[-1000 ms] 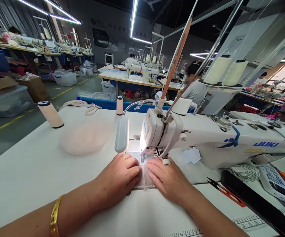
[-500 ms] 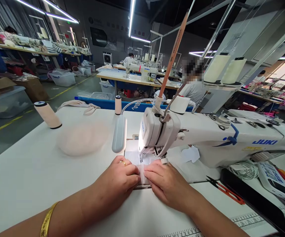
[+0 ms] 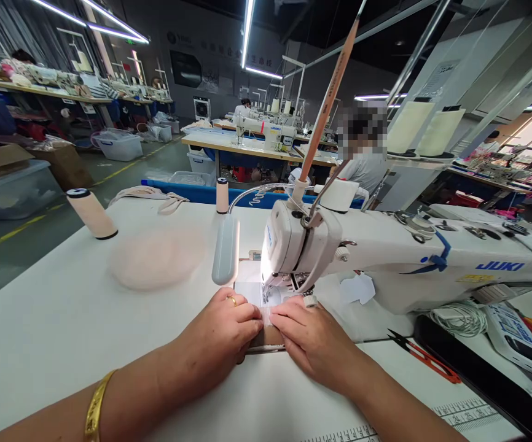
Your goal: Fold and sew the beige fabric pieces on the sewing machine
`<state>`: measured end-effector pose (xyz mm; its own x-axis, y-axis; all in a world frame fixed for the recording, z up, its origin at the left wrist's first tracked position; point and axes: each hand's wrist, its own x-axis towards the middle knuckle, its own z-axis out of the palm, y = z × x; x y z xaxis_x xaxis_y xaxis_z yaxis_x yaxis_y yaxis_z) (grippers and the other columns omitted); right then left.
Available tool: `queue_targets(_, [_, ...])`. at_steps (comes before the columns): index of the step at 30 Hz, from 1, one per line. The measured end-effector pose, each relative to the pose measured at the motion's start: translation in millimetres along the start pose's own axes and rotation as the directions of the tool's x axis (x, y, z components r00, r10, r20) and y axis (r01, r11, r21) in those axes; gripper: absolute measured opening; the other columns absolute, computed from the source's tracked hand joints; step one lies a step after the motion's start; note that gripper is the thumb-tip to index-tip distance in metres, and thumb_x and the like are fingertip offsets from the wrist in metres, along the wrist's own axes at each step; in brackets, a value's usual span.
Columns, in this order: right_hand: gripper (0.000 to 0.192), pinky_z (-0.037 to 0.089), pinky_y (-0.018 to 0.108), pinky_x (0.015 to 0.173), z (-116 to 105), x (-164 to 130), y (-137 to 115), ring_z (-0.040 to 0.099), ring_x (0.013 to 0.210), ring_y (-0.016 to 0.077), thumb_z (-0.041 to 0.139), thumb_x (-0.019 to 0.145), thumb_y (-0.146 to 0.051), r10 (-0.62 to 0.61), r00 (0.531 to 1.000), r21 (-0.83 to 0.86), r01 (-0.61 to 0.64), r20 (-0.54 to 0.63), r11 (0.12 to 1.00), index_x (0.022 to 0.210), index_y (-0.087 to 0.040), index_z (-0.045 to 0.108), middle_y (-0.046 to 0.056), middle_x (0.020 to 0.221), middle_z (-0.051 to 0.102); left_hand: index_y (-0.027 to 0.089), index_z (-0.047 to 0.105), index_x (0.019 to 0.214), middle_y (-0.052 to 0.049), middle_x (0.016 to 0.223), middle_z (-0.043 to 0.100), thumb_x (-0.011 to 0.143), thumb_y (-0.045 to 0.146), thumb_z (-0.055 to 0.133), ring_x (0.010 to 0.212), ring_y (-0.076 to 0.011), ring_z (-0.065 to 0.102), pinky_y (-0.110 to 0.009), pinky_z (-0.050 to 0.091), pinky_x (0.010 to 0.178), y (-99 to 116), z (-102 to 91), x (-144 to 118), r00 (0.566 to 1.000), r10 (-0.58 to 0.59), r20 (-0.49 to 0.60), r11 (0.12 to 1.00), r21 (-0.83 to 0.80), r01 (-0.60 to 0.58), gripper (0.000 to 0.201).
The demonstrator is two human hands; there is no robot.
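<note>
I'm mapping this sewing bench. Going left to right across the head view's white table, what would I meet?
Gold bangle → tilted thread cone → pale fabric round → left hand → right hand → red snips → JUKI label.

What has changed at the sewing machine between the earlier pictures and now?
The narrow cloth strip has moved forward under the needle; less of it shows between the hands now. The left hand and right hand have closed together and stay pressed flat on it. The sewing machine, the thread cone and the red snips lie as before.
</note>
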<state>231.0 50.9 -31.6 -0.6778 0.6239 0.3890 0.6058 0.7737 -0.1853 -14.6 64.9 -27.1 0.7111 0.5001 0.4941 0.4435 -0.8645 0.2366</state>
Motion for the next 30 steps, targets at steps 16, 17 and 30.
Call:
queue_targets(16, [0.035, 0.057, 0.044, 0.087, 12, 5, 6, 0.067, 0.106, 0.0287, 0.048, 0.099, -0.012, 0.211, 0.977, -0.112, -0.212, -0.020, 0.971, 0.127, -0.022, 0.067, 0.009, 0.133, 0.070, 0.019, 0.074, 0.106, -0.009, 0.105, 0.076, 0.103, 0.015, 0.047, 0.092, -0.0257, 0.067, -0.039, 0.053, 0.078, -20, 6.9, 9, 0.998, -0.064, 0.016, 0.993, 0.096, 0.063, 0.027])
queue_targets(17, [0.034, 0.057, 0.044, 0.087, 12, 5, 6, 0.068, 0.105, 0.0282, 0.048, 0.100, -0.014, 0.214, 0.977, -0.120, -0.215, -0.022, 0.969, 0.127, -0.023, 0.067, 0.009, 0.134, 0.070, 0.019, 0.074, 0.107, -0.010, 0.107, 0.076, 0.103, 0.016, 0.048, 0.093, -0.0261, 0.067, -0.039, 0.053, 0.078, -19, 4.9, 10, 0.997, -0.069, 0.031, 0.993, 0.099, 0.066, 0.027])
queue_targets(30, [0.034, 0.059, 0.047, 0.087, 14, 5, 2, 0.067, 0.109, 0.0302, 0.045, 0.100, -0.007, 0.124, 0.985, -0.037, -0.129, -0.118, 0.991, 0.126, -0.020, 0.063, 0.012, 0.122, 0.073, 0.018, 0.067, 0.105, -0.012, 0.114, 0.071, 0.098, 0.033, 0.063, 0.098, -0.0317, 0.067, -0.044, 0.051, 0.084, -7, -8.9, 9, 0.928, -0.343, 0.144, 0.899, 0.335, 0.281, 0.017])
